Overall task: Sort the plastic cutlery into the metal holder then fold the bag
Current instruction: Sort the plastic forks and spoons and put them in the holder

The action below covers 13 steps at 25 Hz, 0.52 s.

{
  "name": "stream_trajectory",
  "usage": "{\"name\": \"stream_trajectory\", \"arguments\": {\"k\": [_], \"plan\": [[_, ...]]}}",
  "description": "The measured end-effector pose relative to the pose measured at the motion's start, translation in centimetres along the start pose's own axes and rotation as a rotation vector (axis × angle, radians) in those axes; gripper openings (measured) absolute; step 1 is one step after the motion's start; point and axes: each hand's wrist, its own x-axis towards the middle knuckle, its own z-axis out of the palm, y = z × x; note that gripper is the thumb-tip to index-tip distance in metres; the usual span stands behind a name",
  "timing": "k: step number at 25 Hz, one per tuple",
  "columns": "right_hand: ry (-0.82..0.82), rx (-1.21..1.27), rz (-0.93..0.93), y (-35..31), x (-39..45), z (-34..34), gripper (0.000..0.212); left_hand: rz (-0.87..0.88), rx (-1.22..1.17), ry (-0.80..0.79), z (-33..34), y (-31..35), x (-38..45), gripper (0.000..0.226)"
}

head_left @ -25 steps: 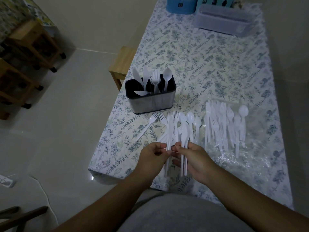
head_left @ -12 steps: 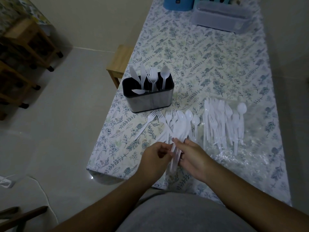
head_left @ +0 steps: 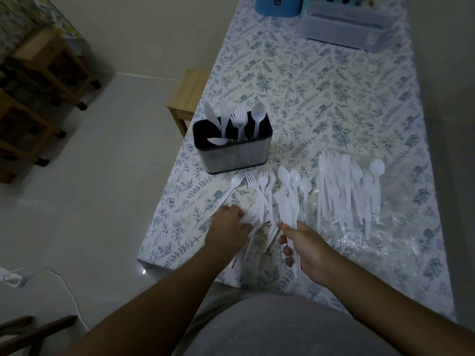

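1. White plastic cutlery (head_left: pixel 267 199) is spread on the counter (head_left: pixel 334 98) before the metal holder (head_left: pixel 232 150).
2. A bundle of spoons (head_left: pixel 289 201) is held in the right grip (head_left: pixel 305 249).
3. Loose forks (head_left: pixel 253 217) are touched by the left grip (head_left: pixel 230 227), fingers bent.
4. More cutlery lies on the clear bag (head_left: pixel 385 227).
5. No writing is legible.

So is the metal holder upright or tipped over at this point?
Upright. The metal holder stands on the table, open top up, with knives, a fork and a spoon poking out.
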Motion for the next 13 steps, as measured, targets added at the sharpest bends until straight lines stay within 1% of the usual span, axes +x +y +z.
{"name": "stream_trajectory", "arguments": {"k": [4,6,8,10,11,13], "plan": [[-0.010,0.015,0.001,-0.3,0.0,-0.1,0.022,-0.028,0.021,-0.054,0.5,0.6,0.1,0.012],[0.006,0.070,0.022,-0.3,0.1,-0.2,0.022,-0.023,0.034,-0.059,0.1,0.3,0.1,0.011],[0.022,0.157,0.047,-0.5,0.3,-0.3,0.023,-0.045,-0.006,-0.064,-0.6,0.0,-0.1,0.014],[0.021,0.214,0.047,-0.6,0.3,-0.2,0.023,-0.138,-0.141,-0.084,-1.2,0.1,-0.6,0.013],[0.020,0.221,0.047,-0.5,0.4,-0.1,0.024,-0.220,-0.277,-0.109,-1.2,0.2,-0.9,0.013],[0.003,0.222,0.059,-0.4,0.4,0.1,0.022,-0.408,-0.606,-0.209,-1.0,0.9,-1.7,0.013]]}}
